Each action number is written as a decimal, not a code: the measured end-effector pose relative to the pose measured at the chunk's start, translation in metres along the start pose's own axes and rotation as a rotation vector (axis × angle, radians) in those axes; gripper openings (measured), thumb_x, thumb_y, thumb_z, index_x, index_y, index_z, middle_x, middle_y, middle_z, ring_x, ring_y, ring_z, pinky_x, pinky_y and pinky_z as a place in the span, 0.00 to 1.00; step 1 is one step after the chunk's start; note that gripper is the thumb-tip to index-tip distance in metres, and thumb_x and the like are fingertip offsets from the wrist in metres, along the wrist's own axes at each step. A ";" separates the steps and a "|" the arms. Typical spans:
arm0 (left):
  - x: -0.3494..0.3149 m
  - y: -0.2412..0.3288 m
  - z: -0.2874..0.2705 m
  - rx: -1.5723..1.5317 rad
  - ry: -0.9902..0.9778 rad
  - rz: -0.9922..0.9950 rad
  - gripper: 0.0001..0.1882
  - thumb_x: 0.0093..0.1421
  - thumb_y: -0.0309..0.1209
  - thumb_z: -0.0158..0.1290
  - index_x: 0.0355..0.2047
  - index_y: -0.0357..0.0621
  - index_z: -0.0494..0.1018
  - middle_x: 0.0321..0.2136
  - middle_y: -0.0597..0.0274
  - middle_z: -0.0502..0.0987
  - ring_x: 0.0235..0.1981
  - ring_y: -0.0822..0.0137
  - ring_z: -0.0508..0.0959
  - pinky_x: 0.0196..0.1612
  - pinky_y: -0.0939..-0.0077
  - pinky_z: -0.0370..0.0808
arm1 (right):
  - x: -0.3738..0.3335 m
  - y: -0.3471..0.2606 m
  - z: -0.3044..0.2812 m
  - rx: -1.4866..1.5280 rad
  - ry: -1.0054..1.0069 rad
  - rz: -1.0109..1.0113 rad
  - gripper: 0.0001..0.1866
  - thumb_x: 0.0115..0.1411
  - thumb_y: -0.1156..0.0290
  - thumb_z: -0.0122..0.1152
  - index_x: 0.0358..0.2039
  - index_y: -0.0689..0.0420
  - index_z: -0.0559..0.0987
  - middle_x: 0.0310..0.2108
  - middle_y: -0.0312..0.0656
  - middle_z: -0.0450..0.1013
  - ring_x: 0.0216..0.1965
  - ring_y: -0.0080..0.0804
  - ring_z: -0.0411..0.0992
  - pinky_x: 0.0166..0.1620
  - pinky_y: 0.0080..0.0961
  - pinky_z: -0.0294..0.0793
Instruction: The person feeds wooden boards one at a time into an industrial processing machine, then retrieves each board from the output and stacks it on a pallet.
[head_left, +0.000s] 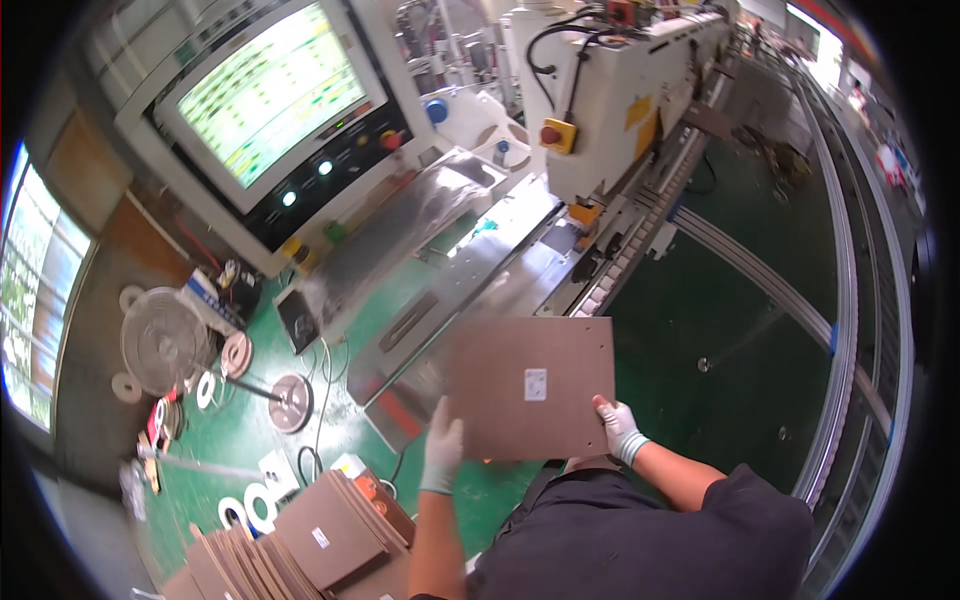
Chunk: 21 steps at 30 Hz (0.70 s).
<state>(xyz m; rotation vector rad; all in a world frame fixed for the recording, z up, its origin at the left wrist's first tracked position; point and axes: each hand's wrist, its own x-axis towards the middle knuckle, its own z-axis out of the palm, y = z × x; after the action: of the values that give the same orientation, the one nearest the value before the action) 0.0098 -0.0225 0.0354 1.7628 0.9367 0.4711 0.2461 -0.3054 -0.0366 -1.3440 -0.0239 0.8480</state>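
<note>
Panel held unevenly beside a metal bed

The right hand is closed on the lower right edge of the panel, thumb on the upper face, the other fingers mostly out of sight beneath. The left hand, gloved too, has its fingers straight along the lower left edge; they are blurred, and I cannot tell whether they grip or only steady it. If they only steady it, the right hand probably bears most of the weight, and the panel could tip down to the left or twist out of that thumb hold. Smooth glove fabric might add to the slip.

The panel is at the centre of the frame, label facing up, small holes near its right edge. Its far left corner overlaps the bed in view; whether they touch is unclear. A careless turn there could chip that corner or scuff the face. Just beyond the top edge runs the chain track, where a corner or a glove could catch if it moves.

At the lower left, more panels lie in a pile with uneven edges, near the left forearm; a knock from the elbow might make some slide. Cables trail over the green floor left of centre, a likely trip for a sideways step
</note>
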 end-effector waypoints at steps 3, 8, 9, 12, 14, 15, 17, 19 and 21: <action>0.003 0.035 0.034 0.234 -0.116 -0.052 0.28 0.69 0.28 0.49 0.69 0.38 0.64 0.60 0.47 0.76 0.59 0.58 0.76 0.63 0.68 0.69 | 0.005 -0.011 -0.024 0.286 0.186 0.037 0.28 0.63 0.57 0.72 0.54 0.64 0.76 0.46 0.42 0.78 0.45 0.33 0.77 0.51 0.33 0.78; 0.011 0.008 0.016 0.362 0.141 0.277 0.15 0.63 0.25 0.51 0.48 0.35 0.78 0.45 0.47 0.80 0.49 0.50 0.78 0.57 0.59 0.72 | 0.006 -0.021 -0.005 0.533 0.269 0.092 0.28 0.63 0.56 0.72 0.55 0.63 0.77 0.46 0.43 0.79 0.45 0.34 0.77 0.51 0.33 0.78; 0.014 0.002 0.008 0.457 0.193 0.281 0.14 0.61 0.25 0.52 0.47 0.35 0.78 0.44 0.47 0.79 0.50 0.48 0.77 0.58 0.58 0.72 | 0.008 -0.020 -0.002 0.469 0.215 0.141 0.26 0.65 0.57 0.70 0.55 0.61 0.77 0.46 0.43 0.79 0.46 0.36 0.78 0.50 0.37 0.79; 0.028 -0.007 -0.014 0.650 0.218 0.239 0.20 0.59 0.31 0.56 0.51 0.37 0.75 0.50 0.47 0.76 0.57 0.46 0.73 0.64 0.53 0.65 | 0.018 -0.039 0.025 0.170 0.049 0.213 0.23 0.67 0.58 0.65 0.55 0.60 0.79 0.48 0.40 0.79 0.50 0.33 0.76 0.54 0.35 0.77; 0.031 -0.025 -0.015 0.756 0.204 0.177 0.26 0.57 0.34 0.58 0.55 0.38 0.73 0.55 0.46 0.74 0.61 0.45 0.70 0.67 0.50 0.62 | 0.031 -0.039 0.040 0.187 0.021 0.126 0.23 0.66 0.57 0.66 0.54 0.61 0.81 0.49 0.39 0.79 0.50 0.31 0.76 0.55 0.31 0.75; 0.030 -0.031 -0.011 0.901 0.228 0.179 0.30 0.56 0.37 0.60 0.59 0.40 0.70 0.58 0.47 0.72 0.64 0.44 0.67 0.69 0.48 0.58 | 0.041 -0.035 0.048 0.196 0.070 0.051 0.23 0.64 0.58 0.68 0.52 0.62 0.82 0.49 0.40 0.80 0.49 0.30 0.77 0.55 0.29 0.75; 0.030 -0.046 -0.010 1.056 0.293 0.184 0.38 0.54 0.41 0.62 0.64 0.43 0.65 0.64 0.47 0.68 0.68 0.40 0.62 0.71 0.44 0.55 | 0.063 -0.045 0.056 0.261 0.150 0.133 0.22 0.64 0.59 0.68 0.51 0.63 0.82 0.47 0.40 0.80 0.48 0.31 0.77 0.55 0.29 0.75; 0.032 -0.063 -0.008 1.038 0.344 0.178 0.38 0.54 0.41 0.62 0.64 0.43 0.65 0.63 0.47 0.68 0.67 0.40 0.63 0.70 0.44 0.55 | 0.086 -0.058 0.057 0.341 0.248 0.178 0.18 0.63 0.63 0.67 0.48 0.63 0.83 0.45 0.42 0.81 0.46 0.32 0.78 0.53 0.31 0.76; 0.032 -0.075 -0.006 1.020 0.402 0.165 0.38 0.54 0.42 0.61 0.63 0.43 0.66 0.63 0.47 0.69 0.67 0.40 0.63 0.70 0.43 0.56 | 0.103 -0.064 0.054 0.411 0.289 0.160 0.16 0.63 0.66 0.66 0.46 0.63 0.84 0.44 0.43 0.81 0.45 0.33 0.77 0.52 0.31 0.76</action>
<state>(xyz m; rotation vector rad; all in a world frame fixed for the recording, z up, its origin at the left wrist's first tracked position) -0.0024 0.0180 -0.0351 2.7387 1.4757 0.5006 0.3276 -0.2028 -0.0131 -1.0747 0.4664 0.7352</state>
